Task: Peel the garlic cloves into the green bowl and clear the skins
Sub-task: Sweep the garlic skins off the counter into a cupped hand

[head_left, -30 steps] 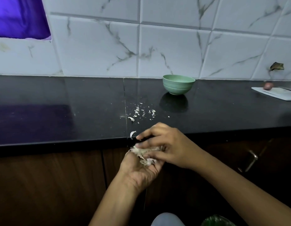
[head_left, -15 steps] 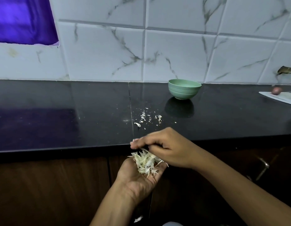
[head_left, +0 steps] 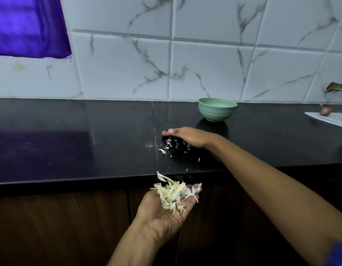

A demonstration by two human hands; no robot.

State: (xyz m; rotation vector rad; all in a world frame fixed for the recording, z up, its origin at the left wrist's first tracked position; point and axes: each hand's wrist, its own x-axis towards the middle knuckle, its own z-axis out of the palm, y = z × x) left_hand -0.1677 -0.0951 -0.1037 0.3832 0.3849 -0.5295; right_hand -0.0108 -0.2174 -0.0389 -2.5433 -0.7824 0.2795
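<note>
My left hand point(head_left: 166, 210) lies palm up just below the counter's front edge, cupping a pile of pale garlic skins point(head_left: 173, 194). My right hand point(head_left: 187, 136) rests flat on the black counter point(head_left: 89, 150), fingers straight, just behind a scatter of small skin bits point(head_left: 175, 145). One larger skin flake point(head_left: 162, 151) lies left of the scatter. The green bowl point(head_left: 217, 110) stands upright near the tiled wall, behind my right hand. Its contents are hidden from here.
A white cutting board point(head_left: 329, 120) with a reddish onion point(head_left: 325, 110) on it sits at the far right of the counter. Brown cabinet doors point(head_left: 60, 227) run below the counter. A tiled wall point(head_left: 204, 64) closes off the back.
My right hand left the pile in my left palm and moved up onto the counter behind the scattered bits. My left hand stays cupped under the counter edge.
</note>
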